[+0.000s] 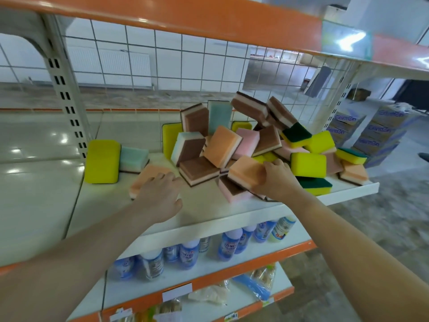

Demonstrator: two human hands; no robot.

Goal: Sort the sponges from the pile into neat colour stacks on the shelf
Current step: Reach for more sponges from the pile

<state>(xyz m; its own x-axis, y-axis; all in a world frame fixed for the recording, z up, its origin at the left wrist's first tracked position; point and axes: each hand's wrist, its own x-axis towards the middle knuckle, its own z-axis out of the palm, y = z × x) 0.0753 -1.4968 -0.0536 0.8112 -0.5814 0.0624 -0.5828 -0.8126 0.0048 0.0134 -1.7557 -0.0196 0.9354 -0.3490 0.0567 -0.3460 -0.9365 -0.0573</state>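
The right hand (276, 180) grips an orange sponge (247, 171) at the near edge of the pile (262, 140), fingers curled over its right end, the thumb hidden beneath. The left hand (160, 196) lies flat, fingers relaxed, on another orange sponge (148, 176) that rests on the white shelf (204, 205), left of the pile.

Further left, a yellow sponge (102, 161) stands on edge, and a pale green sponge (133, 156) lies just beside it on its right (touching, as far as the view shows). The pile itself is a jumble of brown, pink, orange, yellow and green-backed sponges, several tilted against the wire grid back (162, 54) on the far side. A teal sponge (219, 117) stands upright at the far side of the heap, next to a brown one (196, 119).

On the shelf below stand blue-labelled bottles (189, 254); packets lie on the shelf under that. Stacked cartons (371, 133) sit on the floor at far right.
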